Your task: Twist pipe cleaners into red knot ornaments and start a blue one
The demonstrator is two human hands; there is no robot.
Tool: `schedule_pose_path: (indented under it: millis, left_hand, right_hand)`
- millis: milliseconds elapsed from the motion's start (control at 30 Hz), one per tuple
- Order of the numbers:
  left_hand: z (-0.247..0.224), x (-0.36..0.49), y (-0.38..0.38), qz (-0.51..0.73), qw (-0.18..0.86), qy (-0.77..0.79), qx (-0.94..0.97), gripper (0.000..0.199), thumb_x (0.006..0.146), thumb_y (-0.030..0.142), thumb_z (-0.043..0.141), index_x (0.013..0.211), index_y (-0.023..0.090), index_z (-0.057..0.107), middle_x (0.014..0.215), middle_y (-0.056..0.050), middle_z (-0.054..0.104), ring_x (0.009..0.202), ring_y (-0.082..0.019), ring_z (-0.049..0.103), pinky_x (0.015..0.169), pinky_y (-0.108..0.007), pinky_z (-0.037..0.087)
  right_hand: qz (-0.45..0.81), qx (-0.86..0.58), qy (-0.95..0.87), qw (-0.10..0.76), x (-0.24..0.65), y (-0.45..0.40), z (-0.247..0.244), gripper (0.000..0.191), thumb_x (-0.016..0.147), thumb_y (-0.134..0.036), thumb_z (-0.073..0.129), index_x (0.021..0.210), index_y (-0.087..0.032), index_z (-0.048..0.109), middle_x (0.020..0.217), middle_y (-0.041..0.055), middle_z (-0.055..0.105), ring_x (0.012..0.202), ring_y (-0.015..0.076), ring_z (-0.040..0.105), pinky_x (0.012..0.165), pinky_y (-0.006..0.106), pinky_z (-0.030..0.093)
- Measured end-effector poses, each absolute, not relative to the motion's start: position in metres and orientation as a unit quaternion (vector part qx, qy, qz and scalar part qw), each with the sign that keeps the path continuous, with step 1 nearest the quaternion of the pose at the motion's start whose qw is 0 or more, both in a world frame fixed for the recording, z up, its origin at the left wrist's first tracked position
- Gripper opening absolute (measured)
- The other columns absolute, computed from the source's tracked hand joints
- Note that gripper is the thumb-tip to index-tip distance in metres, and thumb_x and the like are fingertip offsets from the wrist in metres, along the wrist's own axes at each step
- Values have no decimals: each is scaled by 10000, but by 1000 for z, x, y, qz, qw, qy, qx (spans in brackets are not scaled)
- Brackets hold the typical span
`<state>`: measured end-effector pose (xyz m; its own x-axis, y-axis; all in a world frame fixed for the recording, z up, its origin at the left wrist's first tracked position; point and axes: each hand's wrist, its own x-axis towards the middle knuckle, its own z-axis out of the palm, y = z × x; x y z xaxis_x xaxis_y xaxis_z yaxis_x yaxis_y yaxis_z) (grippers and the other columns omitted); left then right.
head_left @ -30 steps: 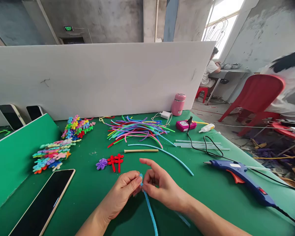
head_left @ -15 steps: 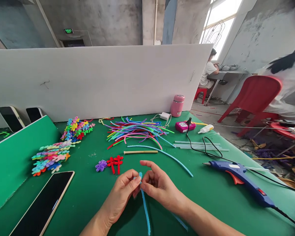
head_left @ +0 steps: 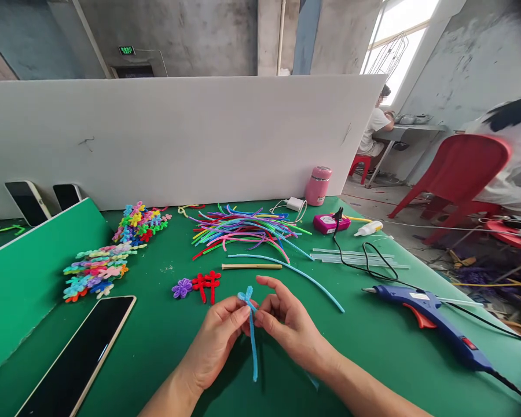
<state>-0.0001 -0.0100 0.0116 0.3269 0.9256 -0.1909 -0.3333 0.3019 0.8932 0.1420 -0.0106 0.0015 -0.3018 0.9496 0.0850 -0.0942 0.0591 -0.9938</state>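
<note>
Between my hands is a light blue pipe cleaner (head_left: 254,347), its top bent into small loops and one end hanging straight down. My left hand (head_left: 219,339) pinches it just below the loops. Thumb and fingers of my right hand (head_left: 289,327) close on it from the other side, with the index finger raised. Beyond the hands lie a purple pipe-cleaner flower (head_left: 182,288) and red cross-barred pipe-cleaner shapes (head_left: 206,286). Another light blue pipe cleaner (head_left: 316,282) curves across the table, near a thin tan stick (head_left: 252,266).
Behind lies a heap of coloured pipe cleaners (head_left: 247,229). Finished flowers (head_left: 99,269) and a phone (head_left: 78,353) are at left. At right are a blue glue gun (head_left: 429,318) with its cord, clear glue sticks (head_left: 356,258), a magenta box (head_left: 330,223) and a pink bottle (head_left: 318,185).
Loops now stand out at the top of the blue pipe cleaner, and its hanging end looks shorter. Both hands stay close together around it; the whole view has shifted slightly.
</note>
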Motion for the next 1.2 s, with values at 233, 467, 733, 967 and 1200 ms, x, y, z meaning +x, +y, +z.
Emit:
schedule_pose_path:
  millis: [233, 467, 733, 967, 1200]
  left_hand:
    - [7, 0, -9, 449, 683, 394, 421, 126, 700, 264, 627, 640, 153, 639, 633, 1, 544, 604, -104, 424, 601, -224, 359]
    - [5, -1, -8, 476, 639, 425, 430, 107, 716, 239, 611, 650, 154, 607, 618, 11, 525, 611, -103, 443, 612, -225, 371]
    - [5, 1, -10, 484, 666, 400, 403, 104, 735, 252, 586, 679, 167, 565, 557, 33, 531, 491, -81, 460, 480, -205, 362]
    - [10, 4, -15, 469, 627, 436, 444, 185, 711, 293, 593, 614, 163, 504, 516, 63, 453, 406, -50, 374, 393, -180, 277]
    - [30, 25, -26, 408, 405, 523, 629, 201, 694, 238, 535, 527, 180, 439, 511, 49, 387, 484, -94, 353, 456, -207, 303]
  right_hand:
    - [579, -373, -570, 448, 142, -10, 0, 470, 763, -363, 538, 1159, -190, 351, 624, -44, 478, 604, 115, 475, 570, 249, 361]
    - [577, -374, -566, 455, 143, -9, -2, 447, 767, -341, 551, 1144, -189, 364, 675, -34, 477, 580, 92, 445, 526, 225, 336]
    - [648, -322, -525, 448, 141, -9, -5, 511, 749, -369, 577, 1157, -180, 334, 677, -20, 519, 588, 109, 504, 553, 254, 394]
    - [541, -362, -570, 502, 145, -10, 0, 399, 779, -318, 542, 1127, -195, 390, 703, -27, 453, 626, 100, 428, 554, 234, 342]
    - [488, -373, -592, 521, 146, -14, 10, 383, 763, -252, 549, 1114, -207, 404, 641, -52, 404, 584, 98, 400, 538, 230, 341]
